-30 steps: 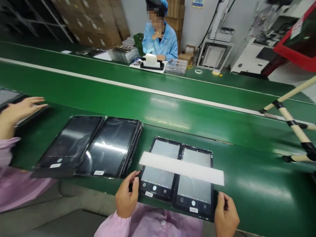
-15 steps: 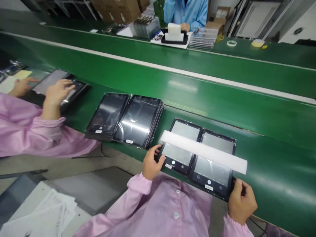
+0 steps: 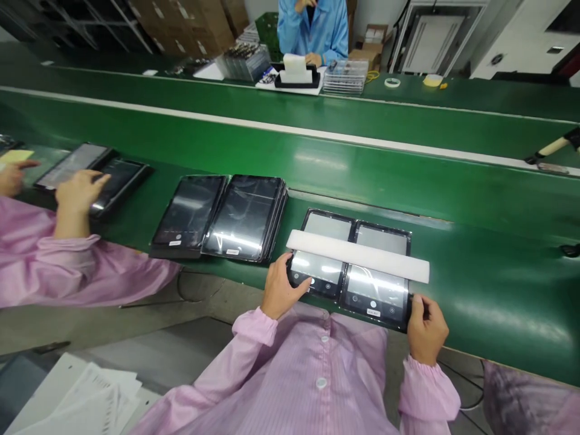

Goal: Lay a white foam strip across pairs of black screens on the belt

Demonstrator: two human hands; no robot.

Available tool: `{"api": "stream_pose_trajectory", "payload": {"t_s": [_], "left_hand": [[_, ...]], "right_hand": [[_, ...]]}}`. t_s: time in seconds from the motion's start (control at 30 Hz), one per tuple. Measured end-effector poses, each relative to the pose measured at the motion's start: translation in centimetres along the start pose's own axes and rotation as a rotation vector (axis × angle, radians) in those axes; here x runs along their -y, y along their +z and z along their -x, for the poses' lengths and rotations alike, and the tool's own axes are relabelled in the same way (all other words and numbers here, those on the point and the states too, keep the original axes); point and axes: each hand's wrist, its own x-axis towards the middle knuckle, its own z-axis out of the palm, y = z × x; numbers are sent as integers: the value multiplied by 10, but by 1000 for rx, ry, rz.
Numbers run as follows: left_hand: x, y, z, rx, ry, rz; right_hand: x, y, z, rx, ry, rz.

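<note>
Two tablets lie side by side in front of me, the left tablet (image 3: 319,266) and the right tablet (image 3: 376,292), both with pale lit screens. A white foam strip (image 3: 357,256) runs across both. My left hand (image 3: 281,287) grips the left tablet by its lower left corner, thumb over the front and fingers around the edge. On the other side, my right hand (image 3: 426,329) pinches the right tablet's lower right edge with curled fingers. Left of my hands sit two stacks of dark tablets, a lower stack (image 3: 190,211) and a taller stack (image 3: 244,214).
The green workbench (image 3: 489,272) has a white rail (image 3: 317,133) along it. At left, a co-worker's hand (image 3: 77,193) hovers by more tablets (image 3: 115,181). Across the bench sits a person in blue (image 3: 312,30), near clear trays (image 3: 345,77) and tape rolls (image 3: 432,80).
The camera view has shifted, so both tablets with the foam strip appear smaller and slightly higher. Both hands keep their hold on the edges. The co-worker's hands appear farther left.
</note>
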Motion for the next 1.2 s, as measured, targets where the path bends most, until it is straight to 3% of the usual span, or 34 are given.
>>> {"api": "stream_pose_trajectory", "payload": {"t_s": [0.2,0.43,0.67,0.9,1.07,1.2], "left_hand": [[-3,4,-2,-7,-13,-56],[12,4,-3,-53,1,17],[17,7,1,-103,-24,59],[14,8,1,-108,-22,34],[14,6,4,-162,-20,130],[2,0,22,-244,208,108]], "right_hand": [[-2,1,1,12,18,-52],[0,-2,7,86,43,-119],[27,0,39,240,108,-116],[49,8,43,250,73,32],[34,4,35,233,206,-195],[13,-2,29,270,263,-336]]}}
